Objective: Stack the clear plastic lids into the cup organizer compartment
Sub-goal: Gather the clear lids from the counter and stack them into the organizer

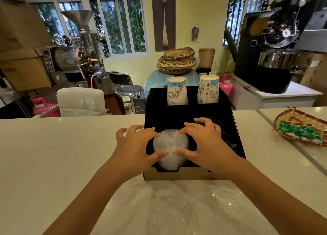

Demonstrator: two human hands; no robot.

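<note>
Both hands (136,144) around lid stack (169,146)

Pale yellow walls (203,13) enclosed the room, and white-framed sliding windows (122,24) showed green foliage outside. A white padded chair (81,101) and a chrome stool with a dark seat (129,90) stood behind the cream countertop (53,155). Stacked woven baskets (177,60) rested near the wall.

The lower part of the stack of clear plastic lids (169,146) is hidden inside the black cardboard cup organizer (187,114). The loose transparent lids on the white counter (178,215) are faint and cut off by the bottom edge.
</note>
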